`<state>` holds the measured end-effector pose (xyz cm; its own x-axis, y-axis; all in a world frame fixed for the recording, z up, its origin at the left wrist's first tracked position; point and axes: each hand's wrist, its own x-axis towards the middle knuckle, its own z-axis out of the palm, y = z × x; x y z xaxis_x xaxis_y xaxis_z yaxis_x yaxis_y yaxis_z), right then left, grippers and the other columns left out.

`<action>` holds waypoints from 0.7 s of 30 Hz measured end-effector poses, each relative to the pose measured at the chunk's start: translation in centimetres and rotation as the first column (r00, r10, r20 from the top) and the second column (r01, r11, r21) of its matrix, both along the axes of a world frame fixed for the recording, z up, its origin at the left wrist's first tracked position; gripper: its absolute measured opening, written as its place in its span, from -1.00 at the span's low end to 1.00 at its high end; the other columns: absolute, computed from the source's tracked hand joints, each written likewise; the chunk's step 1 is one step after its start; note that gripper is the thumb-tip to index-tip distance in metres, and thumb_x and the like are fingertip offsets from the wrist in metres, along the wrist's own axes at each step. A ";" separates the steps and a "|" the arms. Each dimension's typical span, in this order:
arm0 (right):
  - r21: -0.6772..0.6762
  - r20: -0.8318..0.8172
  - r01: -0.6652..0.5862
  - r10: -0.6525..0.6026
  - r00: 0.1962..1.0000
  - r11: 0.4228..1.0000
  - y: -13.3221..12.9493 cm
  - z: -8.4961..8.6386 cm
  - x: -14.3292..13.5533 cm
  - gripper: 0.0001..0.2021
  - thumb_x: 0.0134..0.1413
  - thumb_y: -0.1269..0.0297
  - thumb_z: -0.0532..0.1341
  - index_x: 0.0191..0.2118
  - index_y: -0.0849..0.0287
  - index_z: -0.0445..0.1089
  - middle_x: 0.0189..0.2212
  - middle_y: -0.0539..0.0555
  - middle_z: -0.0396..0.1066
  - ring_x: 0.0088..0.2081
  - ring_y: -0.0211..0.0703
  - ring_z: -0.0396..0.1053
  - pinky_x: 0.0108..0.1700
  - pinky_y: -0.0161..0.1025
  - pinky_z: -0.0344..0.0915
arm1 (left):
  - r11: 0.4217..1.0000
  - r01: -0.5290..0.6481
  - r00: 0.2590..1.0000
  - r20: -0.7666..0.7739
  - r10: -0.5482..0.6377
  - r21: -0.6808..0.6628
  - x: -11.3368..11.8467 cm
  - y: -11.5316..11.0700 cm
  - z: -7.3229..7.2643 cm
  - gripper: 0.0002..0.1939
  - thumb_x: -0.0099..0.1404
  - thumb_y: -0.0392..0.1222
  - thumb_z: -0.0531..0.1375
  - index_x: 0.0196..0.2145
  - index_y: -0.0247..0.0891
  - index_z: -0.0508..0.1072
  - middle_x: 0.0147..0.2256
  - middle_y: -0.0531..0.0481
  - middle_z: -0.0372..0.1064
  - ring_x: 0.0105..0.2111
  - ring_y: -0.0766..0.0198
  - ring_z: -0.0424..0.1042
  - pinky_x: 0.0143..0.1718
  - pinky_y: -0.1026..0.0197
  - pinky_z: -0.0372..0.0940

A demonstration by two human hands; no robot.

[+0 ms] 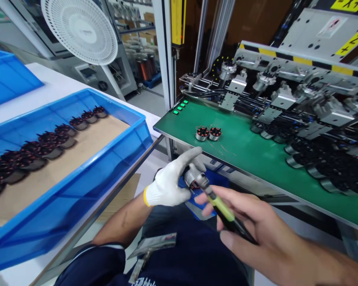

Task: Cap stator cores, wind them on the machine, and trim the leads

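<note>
My left hand (170, 180), in a white glove, grips a small round motor stator (193, 177) with copper windings. My bare right hand (250, 226) holds a tool with green and black handles (226, 214), and its metal tip touches the stator. Both hands are low in front of my lap, just below the front edge of the green machine table (250, 149). Two more wound stators (208, 134) sit side by side on that green surface, a little above my left hand.
A blue plastic crate (122, 159) on the white bench at left holds a row of dark stators (47, 141) on cardboard. A winding machine (301, 95) with several clamps fills the right. A white fan (80, 29) stands behind. Green lit buttons (179, 107) mark the table corner.
</note>
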<state>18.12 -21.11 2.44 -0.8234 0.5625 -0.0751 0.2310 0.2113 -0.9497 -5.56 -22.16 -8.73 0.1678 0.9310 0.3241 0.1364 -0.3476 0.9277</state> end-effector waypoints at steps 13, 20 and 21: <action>-0.760 -0.003 -0.011 0.014 1.000 0.650 -1.2 -2.0 0.8 -0.74 0.22 0.15 0.25 -0.07 0.21 0.40 -0.24 0.12 0.46 -0.26 -0.18 0.44 -0.13 -0.19 0.36 | 0.985 -0.008 0.997 -0.072 0.021 0.170 0.4 0.1 -0.2 0.09 -0.02 -0.50 0.20 0.42 0.07 0.00 -0.01 -0.02 0.48 -0.07 0.15 0.53 -0.03 0.13 0.46; -0.734 0.019 -0.004 0.026 0.999 0.679 -0.9 -2.3 0.7 -0.74 0.21 0.13 0.25 -0.10 0.21 0.39 -0.28 0.10 0.47 -0.29 -0.18 0.46 -0.18 -0.22 0.34 | 0.987 -0.005 0.997 -0.072 0.017 0.163 0.4 -0.2 -0.4 0.09 0.00 -0.51 0.24 0.42 0.07 0.01 0.00 -0.04 0.48 -0.05 0.14 0.52 -0.05 0.14 0.46; -0.728 0.015 -0.002 0.019 1.000 0.686 -1.0 -2.4 0.7 -0.73 0.22 0.11 0.25 -0.13 0.22 0.38 -0.31 0.09 0.46 -0.32 -0.20 0.45 -0.21 -0.24 0.34 | 0.989 -0.002 0.998 -0.058 0.010 0.147 0.4 -0.2 -0.5 0.09 -0.01 -0.52 0.24 0.41 0.07 0.02 0.00 -0.04 0.48 -0.05 0.14 0.52 -0.05 0.14 0.46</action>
<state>18.78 -22.06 0.06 -0.8226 0.3159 -0.4729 0.2528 -0.5418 -0.8016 -5.20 -22.39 -9.23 0.1851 0.8750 0.4474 0.1916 -0.4787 0.8568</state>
